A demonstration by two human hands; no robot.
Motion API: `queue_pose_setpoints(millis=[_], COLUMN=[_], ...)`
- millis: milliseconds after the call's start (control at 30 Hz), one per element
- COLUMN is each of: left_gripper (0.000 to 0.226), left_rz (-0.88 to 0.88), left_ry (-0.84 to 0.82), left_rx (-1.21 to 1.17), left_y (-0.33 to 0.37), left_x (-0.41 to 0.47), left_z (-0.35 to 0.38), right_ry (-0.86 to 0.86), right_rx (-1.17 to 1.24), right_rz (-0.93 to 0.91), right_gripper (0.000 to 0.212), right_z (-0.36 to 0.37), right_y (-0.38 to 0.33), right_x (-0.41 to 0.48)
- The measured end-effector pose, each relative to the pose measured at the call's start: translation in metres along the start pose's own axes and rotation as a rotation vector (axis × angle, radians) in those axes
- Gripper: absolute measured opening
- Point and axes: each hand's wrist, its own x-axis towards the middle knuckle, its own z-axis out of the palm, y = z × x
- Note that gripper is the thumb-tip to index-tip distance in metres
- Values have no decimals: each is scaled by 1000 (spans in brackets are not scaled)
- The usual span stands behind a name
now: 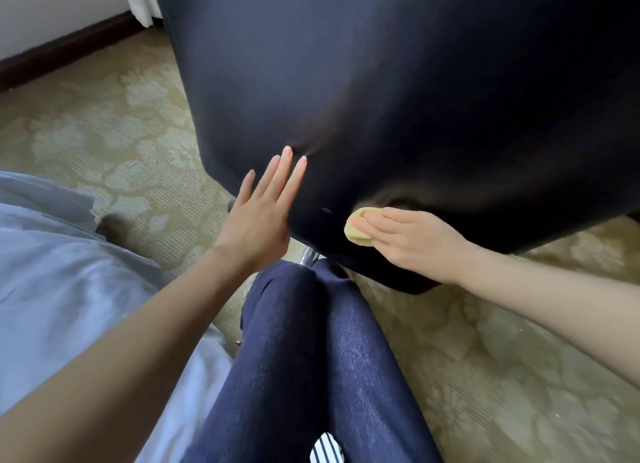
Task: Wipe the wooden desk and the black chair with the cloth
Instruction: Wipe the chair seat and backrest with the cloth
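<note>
1. The black chair (398, 99) fills the upper middle; its dark upholstered surface faces the camera.
2. The left hand (263, 217) lies flat against the chair's lower left edge, fingers (287, 175) straight, holding nothing and denting the fabric.
3. The right hand (408, 241) presses the yellow cloth (355, 232) onto the chair's lower part, fingers stretched flat over it.
4. Below the chair, the person's legs (311, 324) in dark blue denim partly hide a chrome post (308, 255).
5. Left of the chair lie pale bedding (69, 272) and patterned carpet (104, 116).
6. Beyond the chair's upper left run a dark skirting board (69, 43) and a white curtain (142, 2).
</note>
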Motion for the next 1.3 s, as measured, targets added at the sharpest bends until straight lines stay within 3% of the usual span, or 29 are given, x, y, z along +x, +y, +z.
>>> queue_pose_setpoints(millis=[233, 533, 633, 800, 933, 1033, 1300], left_gripper=[104, 106, 103, 103, 101, 101, 103], left_rz=[54, 25, -6, -34, -46, -64, -120], left_ry=[1, -16, -27, -43, -59, -50, 11], left_rx=[119, 154, 157, 155, 168, 153, 86], left_y=[-10, -5, 0, 2, 4, 10, 24], left_x=[2, 8, 8, 7, 7, 7, 5], left_z=[-1, 13, 13, 8, 8, 10, 16], right_ry=[137, -37, -87, -201, -346, -389, 65], right_rx=[4, 71, 0, 123, -33, -16, 85], right_rz=[164, 102, -9, -81, -233, -220, 125], right_gripper=[26, 25, 29, 27, 35, 27, 25], right_z=[-14, 40, 62, 74, 77, 64, 16], right_y=[11, -23, -39, -64, -68, -53, -18], right_x=[46, 80, 67, 13, -61, -91, -83])
